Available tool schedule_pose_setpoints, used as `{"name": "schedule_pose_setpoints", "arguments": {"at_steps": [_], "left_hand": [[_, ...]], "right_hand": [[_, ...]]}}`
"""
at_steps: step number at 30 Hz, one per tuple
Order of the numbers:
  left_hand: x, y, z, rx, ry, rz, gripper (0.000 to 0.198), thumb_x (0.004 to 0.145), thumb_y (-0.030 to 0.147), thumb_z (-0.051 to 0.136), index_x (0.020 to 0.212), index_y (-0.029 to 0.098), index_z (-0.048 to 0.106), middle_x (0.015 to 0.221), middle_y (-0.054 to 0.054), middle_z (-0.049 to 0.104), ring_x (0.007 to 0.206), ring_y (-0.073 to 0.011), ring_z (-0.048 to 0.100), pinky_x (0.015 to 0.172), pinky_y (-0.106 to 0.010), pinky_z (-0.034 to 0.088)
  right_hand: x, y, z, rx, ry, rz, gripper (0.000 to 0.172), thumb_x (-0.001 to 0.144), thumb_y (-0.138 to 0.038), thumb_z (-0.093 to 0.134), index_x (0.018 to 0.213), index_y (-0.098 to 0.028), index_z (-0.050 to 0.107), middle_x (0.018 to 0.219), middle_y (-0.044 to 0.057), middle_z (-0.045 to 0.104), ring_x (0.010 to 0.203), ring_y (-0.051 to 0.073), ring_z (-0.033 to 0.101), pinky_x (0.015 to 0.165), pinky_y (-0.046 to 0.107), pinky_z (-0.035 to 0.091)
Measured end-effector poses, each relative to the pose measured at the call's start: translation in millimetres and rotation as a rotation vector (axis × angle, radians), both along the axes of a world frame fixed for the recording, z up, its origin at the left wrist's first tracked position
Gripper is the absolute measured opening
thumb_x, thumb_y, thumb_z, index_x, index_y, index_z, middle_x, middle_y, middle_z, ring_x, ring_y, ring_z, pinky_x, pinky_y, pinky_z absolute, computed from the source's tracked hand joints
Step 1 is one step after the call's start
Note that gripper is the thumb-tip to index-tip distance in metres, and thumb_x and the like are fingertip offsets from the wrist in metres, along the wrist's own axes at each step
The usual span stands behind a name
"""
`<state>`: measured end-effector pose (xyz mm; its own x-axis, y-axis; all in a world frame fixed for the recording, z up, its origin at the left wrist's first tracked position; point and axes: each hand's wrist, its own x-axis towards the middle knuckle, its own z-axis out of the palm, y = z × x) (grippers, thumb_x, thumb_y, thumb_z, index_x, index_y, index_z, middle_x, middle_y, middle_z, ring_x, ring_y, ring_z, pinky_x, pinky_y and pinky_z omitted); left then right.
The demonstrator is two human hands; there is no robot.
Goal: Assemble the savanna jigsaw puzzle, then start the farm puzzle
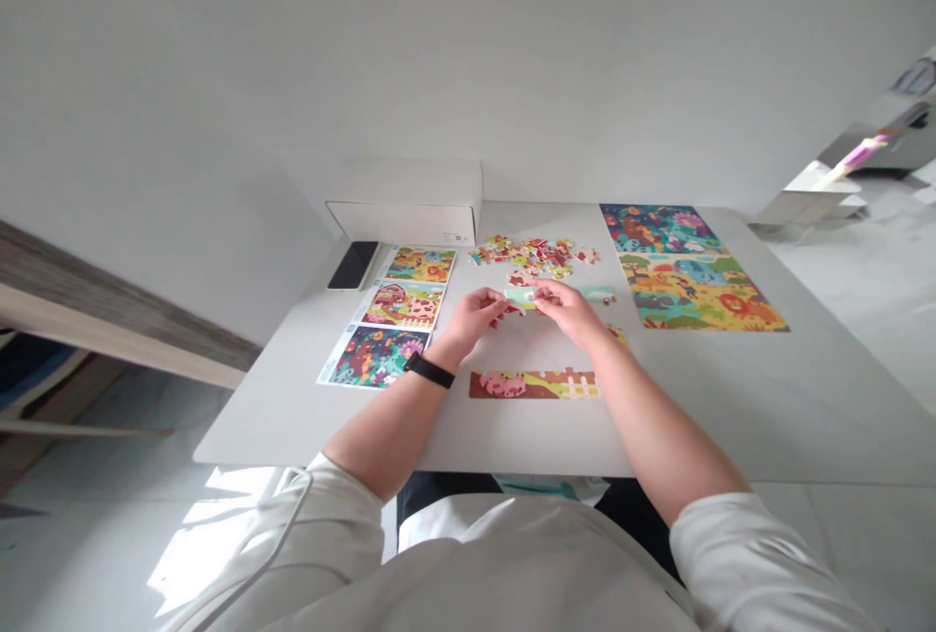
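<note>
My left hand (472, 320), with a black band on its wrist, has its fingers pinched at the left end of a pale green-and-blue jigsaw puzzle section (520, 297). At the other end, the fingers of my right hand (570, 312) are closed on the same section. Just beyond both hands lies a heap of loose puzzle pieces (542, 255). Nearer my body is a joined bottom strip (533, 385) with pink pigs and a white fence; my right forearm covers its right end. More pale joined pieces (601, 294) show beyond the right hand.
Three picture cards (401, 304) lie on the left of the white table (285, 408), beside a phone (354, 265). A white box (409, 217) stands against the wall. Two finished puzzles, one dark blue (658, 228) and one yellow-green (698, 293), lie at the right.
</note>
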<state>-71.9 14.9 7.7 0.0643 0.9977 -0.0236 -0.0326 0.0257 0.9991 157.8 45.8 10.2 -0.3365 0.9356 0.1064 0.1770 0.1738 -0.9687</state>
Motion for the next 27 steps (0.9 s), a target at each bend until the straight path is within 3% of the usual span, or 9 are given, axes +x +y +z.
{"name": "schedule_pose_setpoints", "arguments": {"at_steps": [3, 6, 8, 11, 23, 27], "left_hand": [[-3.3, 2.4, -0.3, -0.033, -0.035, 0.047, 0.051, 0.07, 0.06, 0.091, 0.083, 0.019, 0.063, 0.074, -0.003, 0.071, 0.063, -0.0117, 0.059, 0.059, -0.024, 0.045], [-4.1, 3.2, 0.2, -0.046, -0.061, 0.055, 0.052, 0.068, 0.06, 0.092, 0.082, 0.019, 0.063, 0.074, -0.003, 0.071, 0.062, -0.0115, 0.058, 0.059, -0.025, 0.046], [-3.7, 2.5, 0.7, -0.042, -0.059, 0.043, 0.052, 0.069, 0.061, 0.091, 0.083, 0.019, 0.064, 0.076, -0.004, 0.073, 0.063, -0.0122, 0.059, 0.06, -0.026, 0.047], [-3.0, 0.8, 1.5, -0.027, -0.053, 0.018, 0.051, 0.072, 0.062, 0.089, 0.085, 0.019, 0.065, 0.077, -0.004, 0.073, 0.065, -0.013, 0.061, 0.062, -0.027, 0.048], [-2.2, 1.4, -1.3, 0.009, -0.045, 0.001, 0.056, 0.072, 0.068, 0.09, 0.088, 0.019, 0.067, 0.079, -0.005, 0.074, 0.069, -0.014, 0.063, 0.066, -0.028, 0.051], [-2.5, 2.4, -4.0, 0.023, 0.005, -0.009, 0.053, 0.078, 0.066, 0.086, 0.092, 0.018, 0.069, 0.085, -0.006, 0.077, 0.073, -0.0158, 0.066, 0.07, -0.03, 0.054]], "right_hand": [[0.0, -2.9, 3.2, 0.104, -0.078, -0.068, 0.048, 0.092, -0.038, 0.07, 0.139, -0.028, 0.071, 0.12, 0.008, 0.074, 0.095, 0.021, 0.072, 0.092, 0.041, 0.063], [-1.1, -9.4, 10.9, 0.335, -0.192, -0.079, 0.049, 0.091, -0.031, 0.072, 0.14, -0.03, 0.069, 0.141, 0.011, 0.069, 0.12, 0.028, 0.069, 0.097, 0.044, 0.062], [-2.7, -14.1, 16.1, 0.489, -0.275, -0.034, 0.046, 0.093, -0.026, 0.071, 0.139, -0.031, 0.07, 0.148, 0.01, 0.066, 0.136, 0.03, 0.062, 0.107, 0.049, 0.059], [-5.1, -18.0, 19.1, 0.625, -0.386, 0.006, 0.039, 0.097, -0.021, 0.067, 0.135, -0.032, 0.072, 0.146, 0.009, 0.067, 0.142, 0.031, 0.058, 0.123, 0.055, 0.048], [-5.1, -22.6, 24.8, 0.695, -0.565, -0.009, 0.037, 0.098, -0.019, 0.066, 0.129, -0.034, 0.077, 0.141, 0.007, 0.07, 0.135, 0.031, 0.061, 0.121, 0.056, 0.049], [-4.8, -22.8, 26.0, 0.68, -0.572, -0.017, 0.038, 0.098, -0.015, 0.063, 0.128, -0.034, 0.077, 0.141, 0.007, 0.07, 0.134, 0.031, 0.062, 0.119, 0.054, 0.05]]}}
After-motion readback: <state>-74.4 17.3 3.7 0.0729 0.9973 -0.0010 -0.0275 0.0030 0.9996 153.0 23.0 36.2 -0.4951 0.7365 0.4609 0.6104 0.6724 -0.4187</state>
